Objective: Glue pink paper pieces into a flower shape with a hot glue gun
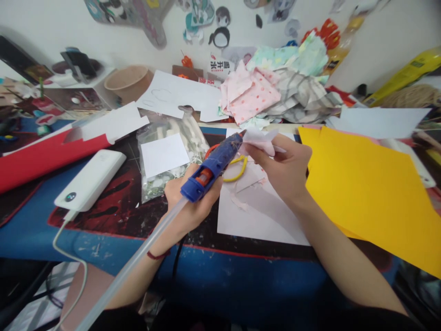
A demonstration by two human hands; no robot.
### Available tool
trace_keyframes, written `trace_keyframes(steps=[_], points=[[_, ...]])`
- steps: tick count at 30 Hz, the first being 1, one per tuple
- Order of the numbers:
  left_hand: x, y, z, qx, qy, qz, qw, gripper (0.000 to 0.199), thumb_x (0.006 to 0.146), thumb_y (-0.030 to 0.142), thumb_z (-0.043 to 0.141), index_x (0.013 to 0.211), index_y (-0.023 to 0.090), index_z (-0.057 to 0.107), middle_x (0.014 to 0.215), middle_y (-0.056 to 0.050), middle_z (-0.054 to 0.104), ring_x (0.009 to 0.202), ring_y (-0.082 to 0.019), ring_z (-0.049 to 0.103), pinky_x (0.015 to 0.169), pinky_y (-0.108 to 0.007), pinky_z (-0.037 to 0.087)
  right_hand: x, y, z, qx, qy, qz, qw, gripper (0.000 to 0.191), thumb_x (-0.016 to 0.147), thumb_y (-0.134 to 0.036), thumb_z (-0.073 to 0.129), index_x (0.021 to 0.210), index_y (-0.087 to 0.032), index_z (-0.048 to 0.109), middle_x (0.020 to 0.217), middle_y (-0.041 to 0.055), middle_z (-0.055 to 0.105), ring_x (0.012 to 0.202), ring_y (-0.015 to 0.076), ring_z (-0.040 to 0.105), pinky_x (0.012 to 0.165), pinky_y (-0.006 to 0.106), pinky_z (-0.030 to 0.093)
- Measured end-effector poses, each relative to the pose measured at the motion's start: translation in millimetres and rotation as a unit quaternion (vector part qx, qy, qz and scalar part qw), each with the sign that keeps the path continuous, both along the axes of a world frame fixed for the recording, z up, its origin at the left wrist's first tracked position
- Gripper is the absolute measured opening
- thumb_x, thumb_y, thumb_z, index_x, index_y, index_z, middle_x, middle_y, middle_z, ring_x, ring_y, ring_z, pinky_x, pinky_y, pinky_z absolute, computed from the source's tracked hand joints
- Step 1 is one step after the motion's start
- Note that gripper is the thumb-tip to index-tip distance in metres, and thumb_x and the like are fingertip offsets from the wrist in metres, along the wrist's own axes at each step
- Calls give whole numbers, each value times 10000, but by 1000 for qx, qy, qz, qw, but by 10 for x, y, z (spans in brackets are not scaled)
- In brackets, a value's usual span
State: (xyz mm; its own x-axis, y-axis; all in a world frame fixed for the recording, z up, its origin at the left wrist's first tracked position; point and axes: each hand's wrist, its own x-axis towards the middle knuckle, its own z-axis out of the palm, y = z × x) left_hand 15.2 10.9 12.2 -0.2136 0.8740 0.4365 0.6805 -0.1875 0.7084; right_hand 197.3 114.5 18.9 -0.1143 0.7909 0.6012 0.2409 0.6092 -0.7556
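My left hand (195,200) is wrapped round a blue glue gun (218,161), which tilts up and to the right. A long translucent glue stick (138,257) trails from its back end toward the lower left. Between the thumb and fingers of my right hand (287,168) is a small folded piece of white paper (260,140). The glue gun's nozzle is at the paper's left edge; whether they touch I cannot tell. Beneath both hands lie a white sheet (265,220) with paper scraps and scissors with a yellow handle loop (237,170), partly hidden by the glue gun.
Left of my hands are a clear bag (148,184) of white pieces, a white power bank (91,179) with a cable and red paper (51,156). Yellow sheets (375,179) lie on the right. Crumpled patterned paper (251,92) is heaped against the wall, near a round tan pot (127,82).
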Motion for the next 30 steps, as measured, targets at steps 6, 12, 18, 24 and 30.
trace_keyframes(steps=[6,12,18,24,30], points=[[-9,2,5,4,20,-6,1000,361,932,448,572,651,232,502,523,13,549,458,-137,536,481,-328,413,-2,7,2,13,7,-22,1000,329,831,-300,791,608,-194,574,607,-37,450,628,117,422,605,290,379],[-20,6,12,4,23,-22,999,356,938,422,579,648,227,508,536,11,565,470,-134,551,489,-319,442,-3,-26,63,7,8,-28,1000,323,821,-236,793,612,-195,551,607,-45,427,621,109,401,585,282,351],[-10,18,27,21,50,-29,998,335,931,378,571,641,226,500,513,21,553,435,-119,538,446,-285,430,2,-24,72,17,1,-52,998,445,825,-254,785,564,-197,428,576,-51,357,586,99,331,531,281,277],[13,19,47,25,57,-39,997,353,932,391,568,628,225,498,492,18,535,397,-113,500,404,-284,385,7,-4,49,20,10,-38,999,470,828,-227,772,558,-195,389,582,-54,346,583,95,325,546,283,281],[20,-23,126,36,95,-74,992,294,925,337,582,651,236,546,509,23,568,423,-127,548,443,-292,450,22,33,-30,-2,3,14,1000,345,861,-298,725,611,-197,509,617,-34,442,618,110,390,569,288,324]])
